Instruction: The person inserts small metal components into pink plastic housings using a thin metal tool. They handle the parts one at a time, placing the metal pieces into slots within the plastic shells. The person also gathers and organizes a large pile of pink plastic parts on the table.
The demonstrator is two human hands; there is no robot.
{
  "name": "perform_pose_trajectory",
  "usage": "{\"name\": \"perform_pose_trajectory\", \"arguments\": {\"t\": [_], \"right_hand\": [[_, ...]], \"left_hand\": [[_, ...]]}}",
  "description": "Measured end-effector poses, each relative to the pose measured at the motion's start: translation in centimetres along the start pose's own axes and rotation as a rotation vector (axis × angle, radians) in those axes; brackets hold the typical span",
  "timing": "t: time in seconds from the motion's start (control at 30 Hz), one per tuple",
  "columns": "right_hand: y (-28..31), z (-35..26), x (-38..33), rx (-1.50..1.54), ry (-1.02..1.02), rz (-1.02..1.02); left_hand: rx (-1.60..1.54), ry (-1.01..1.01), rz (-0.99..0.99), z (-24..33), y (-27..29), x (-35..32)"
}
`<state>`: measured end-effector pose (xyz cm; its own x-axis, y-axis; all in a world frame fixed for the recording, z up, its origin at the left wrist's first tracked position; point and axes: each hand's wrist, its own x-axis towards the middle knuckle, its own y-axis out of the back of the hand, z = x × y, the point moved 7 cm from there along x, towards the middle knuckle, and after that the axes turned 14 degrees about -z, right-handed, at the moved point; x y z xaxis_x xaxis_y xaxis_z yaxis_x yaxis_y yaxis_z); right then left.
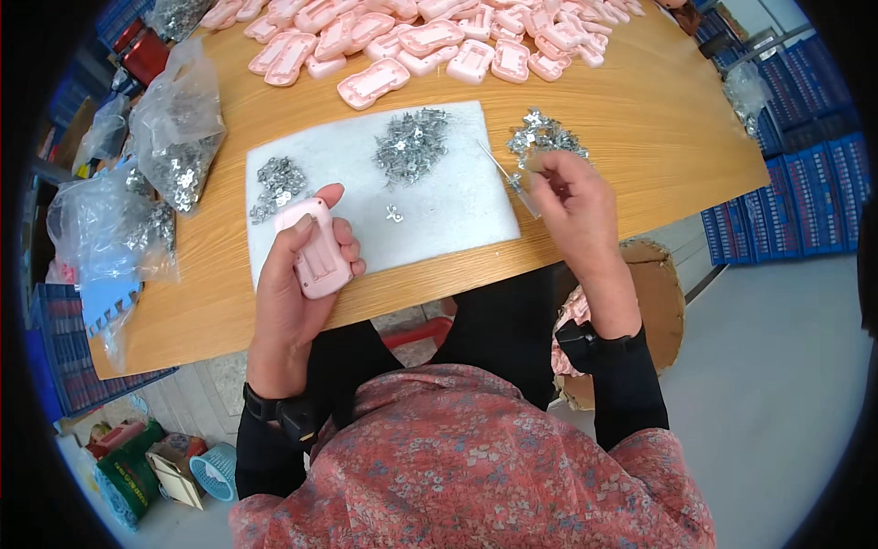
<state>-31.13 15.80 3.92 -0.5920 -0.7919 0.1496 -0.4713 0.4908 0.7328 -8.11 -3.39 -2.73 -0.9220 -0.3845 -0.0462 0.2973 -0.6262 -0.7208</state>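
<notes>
My left hand (306,247) is closed around a pink plastic casing (322,260), its recessed side facing up and my thumb pressed on it. It is held over the front of a white foam mat (457,215). Past the mat's right edge, my right hand (578,197) has its thumb and fingers pinched together beside a pile of small metal pieces (540,135). Whatever the fingertips hold is hidden. A thin metal tool (500,169) lies slanted along the mat's edge near them. On the mat are a large metal heap (412,146), a smaller heap (278,183) and a loose metal piece (394,213).
Many pink casings (375,82) are piled along the table's (649,137) far side. Clear plastic bags (178,128) of metal parts crowd its left end. Below the right edge stands a cardboard box (660,293) with pink pieces. Blue crates (796,192) are stacked at the right.
</notes>
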Motion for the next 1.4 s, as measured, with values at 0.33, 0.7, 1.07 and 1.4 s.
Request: {"name": "perform_pose_trajectory", "arguments": {"t": [0.33,0.7,1.07,1.4], "right_hand": [[-2.4,2.5,0.0,-0.154,-0.044,-0.079],[-1.5,2.9,-0.9,0.388,-0.015,-0.117],[-4.9,-3.4,-1.0,0.449,0.033,-0.299],[-13.4,-8.5,-2.6,1.259,-0.289,-0.661]], "left_hand": [[0.016,-0.004,-0.011,-0.1,-0.2,0.4],[-0.192,0.063,-0.102,-0.1,0.0,0.8],[-0.179,0.004,-0.198,0.3,-0.3,0.3],[0.027,-0.253,-0.089,2.1,-1.9,1.1]]}}
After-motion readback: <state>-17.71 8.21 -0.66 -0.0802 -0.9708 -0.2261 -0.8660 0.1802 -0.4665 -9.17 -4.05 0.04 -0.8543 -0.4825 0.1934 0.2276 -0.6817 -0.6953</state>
